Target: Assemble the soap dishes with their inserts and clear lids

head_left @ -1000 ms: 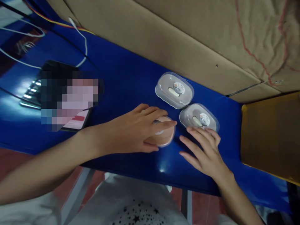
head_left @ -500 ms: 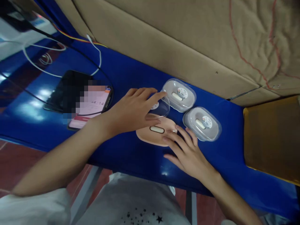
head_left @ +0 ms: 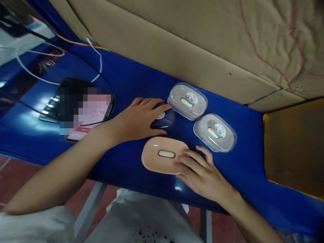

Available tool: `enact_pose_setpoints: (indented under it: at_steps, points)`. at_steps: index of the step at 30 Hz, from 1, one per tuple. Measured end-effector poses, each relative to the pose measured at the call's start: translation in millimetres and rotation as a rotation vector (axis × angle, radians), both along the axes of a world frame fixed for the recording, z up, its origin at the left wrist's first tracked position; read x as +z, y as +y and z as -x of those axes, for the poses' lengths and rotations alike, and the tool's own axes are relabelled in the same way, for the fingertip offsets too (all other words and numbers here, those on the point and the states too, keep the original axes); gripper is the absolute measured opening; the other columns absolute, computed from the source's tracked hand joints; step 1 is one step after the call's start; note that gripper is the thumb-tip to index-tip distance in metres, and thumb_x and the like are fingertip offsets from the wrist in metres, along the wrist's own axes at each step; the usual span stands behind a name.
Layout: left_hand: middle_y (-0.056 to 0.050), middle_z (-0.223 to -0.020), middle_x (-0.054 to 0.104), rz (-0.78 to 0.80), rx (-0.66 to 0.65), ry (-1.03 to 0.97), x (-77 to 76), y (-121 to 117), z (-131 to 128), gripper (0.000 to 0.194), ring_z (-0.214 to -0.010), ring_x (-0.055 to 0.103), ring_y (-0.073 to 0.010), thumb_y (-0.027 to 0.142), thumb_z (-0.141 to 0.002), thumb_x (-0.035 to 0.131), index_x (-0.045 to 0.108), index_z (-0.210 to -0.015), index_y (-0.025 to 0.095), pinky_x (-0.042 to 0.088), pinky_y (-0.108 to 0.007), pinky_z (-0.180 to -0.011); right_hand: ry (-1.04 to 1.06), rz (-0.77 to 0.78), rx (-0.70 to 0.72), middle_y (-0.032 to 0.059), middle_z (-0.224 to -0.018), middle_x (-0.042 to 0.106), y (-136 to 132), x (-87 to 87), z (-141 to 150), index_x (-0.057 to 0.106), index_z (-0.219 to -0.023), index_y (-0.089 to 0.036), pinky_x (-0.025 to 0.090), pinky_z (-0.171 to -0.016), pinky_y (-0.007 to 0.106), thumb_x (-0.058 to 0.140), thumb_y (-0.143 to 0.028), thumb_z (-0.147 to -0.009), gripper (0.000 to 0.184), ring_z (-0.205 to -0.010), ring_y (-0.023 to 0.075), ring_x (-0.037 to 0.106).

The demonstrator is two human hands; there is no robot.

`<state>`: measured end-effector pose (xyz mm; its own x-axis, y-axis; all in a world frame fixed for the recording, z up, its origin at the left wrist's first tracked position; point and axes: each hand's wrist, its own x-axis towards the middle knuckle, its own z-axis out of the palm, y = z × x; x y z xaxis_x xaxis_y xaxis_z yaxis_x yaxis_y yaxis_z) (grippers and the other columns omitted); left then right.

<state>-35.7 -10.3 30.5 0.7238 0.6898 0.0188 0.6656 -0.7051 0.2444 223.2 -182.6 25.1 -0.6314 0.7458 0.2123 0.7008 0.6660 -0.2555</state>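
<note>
A pink oval case base point(head_left: 159, 156) with a pale slot in its middle lies on the blue table point(head_left: 131, 77) near the front edge. My right hand point(head_left: 199, 172) rests on its right end, fingers spread over it. My left hand point(head_left: 138, 118) holds a clear plastic lid point(head_left: 164, 118) down on the table just behind the base, fingers curled over it. Two closed cases with clear lids sit behind: one point(head_left: 187, 100) at the back, the other point(head_left: 215, 132) to the right of it.
A phone with a lit screen point(head_left: 86, 114) lies to the left on a dark device. White and coloured cables point(head_left: 37, 57) run across the far left. Cardboard boxes point(head_left: 202, 40) wall the back; a yellow-brown box point(head_left: 293, 148) stands at right.
My left hand lifted the clear lid off the pink base and set it down on the table behind. My right hand came onto the base, which slid toward the front edge.
</note>
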Motion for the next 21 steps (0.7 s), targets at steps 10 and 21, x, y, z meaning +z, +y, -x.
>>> enact_pose_setpoints:
  at_steps: [10,21]
  points:
    - [-0.017,-0.165,0.053,-0.051,-0.15,-0.166,15.6,-14,-1,0.053,-0.15,0.053,-0.0383,0.05,-0.107,0.064,0.057,-0.154,0.027,0.04,-0.061,-0.123,-0.001,-0.003,-0.017,-0.0005,-0.129,0.079,3,-1.5,-3,0.075,-0.123,-0.03,0.029,-0.127,0.044,0.068,-0.029,-0.107,0.018,-0.133,0.0199,0.064]
    - [-0.011,-0.157,0.063,0.153,-0.448,-0.157,20.4,-47,-15,0.056,-0.144,0.061,-0.0335,0.051,-0.095,0.082,0.064,-0.141,0.023,0.027,-0.058,-0.132,0.107,-0.033,-0.062,0.0036,-0.118,0.081,11,4.2,-7,0.071,-0.123,-0.025,0.037,-0.12,0.041,0.059,-0.032,-0.112,0.019,-0.124,0.0207,0.069]
